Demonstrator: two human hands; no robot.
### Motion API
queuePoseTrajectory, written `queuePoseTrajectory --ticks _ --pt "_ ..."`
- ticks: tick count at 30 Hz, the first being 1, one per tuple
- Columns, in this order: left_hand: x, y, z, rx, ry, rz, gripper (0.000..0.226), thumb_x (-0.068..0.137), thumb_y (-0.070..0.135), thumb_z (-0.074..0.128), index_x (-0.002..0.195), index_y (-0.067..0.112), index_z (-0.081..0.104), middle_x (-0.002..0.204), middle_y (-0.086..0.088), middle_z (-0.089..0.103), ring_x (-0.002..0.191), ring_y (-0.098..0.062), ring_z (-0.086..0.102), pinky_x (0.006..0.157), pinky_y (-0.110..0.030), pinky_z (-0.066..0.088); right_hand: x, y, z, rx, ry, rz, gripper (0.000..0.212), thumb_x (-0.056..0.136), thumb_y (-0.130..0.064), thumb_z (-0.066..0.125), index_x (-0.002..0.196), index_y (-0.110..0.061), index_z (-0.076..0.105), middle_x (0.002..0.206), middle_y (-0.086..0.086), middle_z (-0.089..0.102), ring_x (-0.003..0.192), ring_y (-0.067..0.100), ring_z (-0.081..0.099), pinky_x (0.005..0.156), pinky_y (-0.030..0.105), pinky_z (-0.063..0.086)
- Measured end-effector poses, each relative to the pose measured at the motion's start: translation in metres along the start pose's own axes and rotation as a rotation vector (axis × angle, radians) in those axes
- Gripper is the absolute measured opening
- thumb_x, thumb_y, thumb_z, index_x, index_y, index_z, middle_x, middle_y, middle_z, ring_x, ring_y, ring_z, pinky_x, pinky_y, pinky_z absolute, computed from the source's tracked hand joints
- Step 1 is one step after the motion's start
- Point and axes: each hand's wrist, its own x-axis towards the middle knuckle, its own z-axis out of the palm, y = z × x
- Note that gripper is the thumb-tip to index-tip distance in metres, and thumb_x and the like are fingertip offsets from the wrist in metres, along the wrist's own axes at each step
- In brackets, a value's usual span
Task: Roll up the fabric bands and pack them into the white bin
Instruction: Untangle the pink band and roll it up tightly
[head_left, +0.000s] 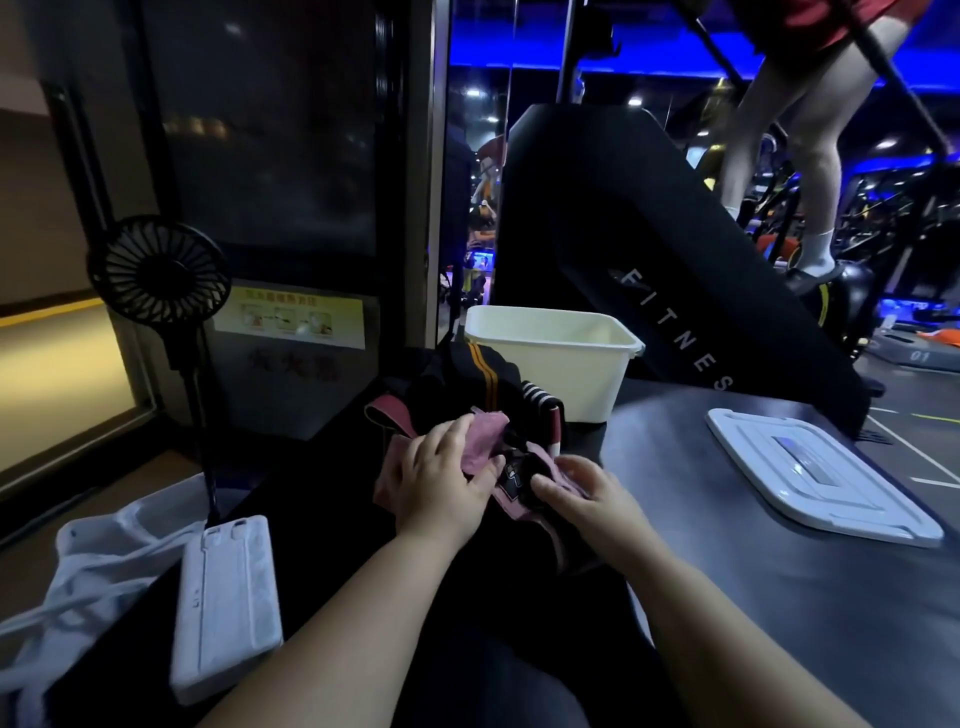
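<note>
Dim gym; mid-worktop (727, 571) the pink band (488, 441) lies crosswise, left hand (441, 473) fingers curled over its folded end, right hand (587, 493) pinching the tail; white bin (550, 379) just beyond.

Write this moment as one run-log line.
stage: working pink band | left hand: grips it | right hand: pinches it | white bin: open | lid: lying on table

Black machine panel (675, 332): I read white letters "FITNES" running down its slope.
Grey machine base (919, 356), far right: I read "01".
Yellow sticker (291, 317) on the glass: its print was too blurred for me.
Red characters (293, 364) below it: unreadable.
Pink band (511, 483): it carried a small print I could not make out.
</note>
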Motion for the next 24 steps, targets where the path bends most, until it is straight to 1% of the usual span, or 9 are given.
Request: queuePoseTrajectory --ticks 5,8,10,12,14,17,20,22,24 --pt "-0.006 0.007 0.001 0.038 0.033 -0.004 0.062 0.089 0.057 0.054 0.144 0.034 0.041 0.144 0.012 0.044 0.137 -0.015 0.028 0.110 -0.037 0.020 -0.006 0.007 -0.011 -0.075 -0.049 0.097 0.044 0.079 -0.064 0.065 0.113 -0.038 0.058 0.100 -0.016 0.062 0.089 0.003 0.055 0.069 0.017 0.039" --pt "-0.010 0.018 -0.002 0.158 0.069 0.023 0.055 0.091 0.057 0.050 0.141 0.036 0.045 0.135 0.012 0.050 0.132 -0.014 0.033 0.107 -0.037 0.019 -0.010 0.011 -0.020 -0.039 -0.053 0.085 0.031 0.078 -0.059 0.069 0.101 -0.039 0.061 0.091 -0.020 0.064 0.081 -0.007 0.056 0.067 0.013 0.041" --pt "-0.011 0.027 -0.004 0.203 0.092 0.037 0.049 0.091 0.056 0.050 0.136 0.038 0.050 0.128 0.012 0.053 0.129 -0.013 0.036 0.106 -0.036 0.015 -0.011 0.015 -0.026 0.033 -0.021 0.086 0.027 0.076 -0.055 0.074 0.091 -0.034 0.065 0.085 -0.018 0.068 0.080 -0.006 0.061 0.070 0.017 0.047" --pt "-0.014 0.034 -0.004 0.221 0.094 0.055 0.044 0.091 0.053 0.052 0.131 0.037 0.054 0.125 0.011 0.055 0.127 -0.013 0.038 0.104 -0.035 0.011 -0.014 0.019 -0.033 0.094 0.012 0.092 0.025 0.074 -0.050 0.077 0.086 -0.031 0.067 0.078 -0.017 0.071 0.076 -0.004 0.065 0.066 0.015 0.048" --pt "-0.019 0.040 -0.001 0.192 0.109 0.107 0.039 0.088 0.048 0.059 0.124 0.032 0.061 0.119 0.009 0.058 0.121 -0.017 0.045 0.100 -0.035 0.014 -0.018 0.024 -0.041 0.103 0.016 0.086 0.023 0.074 -0.046 0.079 0.085 -0.029 0.068 0.075 -0.018 0.071 0.069 -0.011 0.063 0.057 0.008 0.044" --pt "-0.028 0.043 0.011 0.158 0.159 0.168 0.037 0.078 0.045 0.062 0.109 0.026 0.069 0.109 0.004 0.066 0.107 -0.024 0.057 0.094 -0.039 0.024 -0.024 0.034 -0.049 0.064 0.015 0.083 0.026 0.072 -0.047 0.081 0.087 -0.029 0.069 0.076 -0.018 0.071 0.066 -0.013 0.061 0.054 0.006 0.041" --pt "-0.048 0.051 0.020 0.115 0.115 0.148 0.048 0.077 0.050 0.047 0.112 0.025 0.068 0.116 0.003 0.066 0.109 -0.024 0.059 0.094 -0.048 0.043 -0.032 0.040 -0.053 0.043 0.026 0.096 0.028 0.079 -0.051 0.073 0.090 -0.026 0.069 0.080 -0.016 0.071 0.073 -0.006 0.064 0.061 0.011 0.045" --pt "-0.061 0.058 0.025 0.050 0.115 0.132 0.054 0.078 0.051 0.044 0.117 0.020 0.066 0.122 0.001 0.064 0.113 -0.025 0.056 0.090 -0.052 0.047 -0.035 0.046 -0.055 0.017 0.051 0.113 0.035 0.087 -0.055 0.059 0.093 -0.021 0.067 0.086 -0.010 0.070 0.086 0.008 0.064 0.076 0.023 0.047" --pt "-0.067 0.062 0.030 0.000 0.139 0.122 0.058 0.078 0.050 0.045 0.119 0.014 0.065 0.124 -0.004 0.064 0.112 -0.030 0.057 0.088 -0.053 0.049 -0.038 0.047 -0.056 0.043 0.072 0.138 0.044 0.095 -0.057 0.042 0.100 -0.020 0.066 0.094 -0.006 0.067 0.097 0.012 0.058 0.082 0.028 0.042"
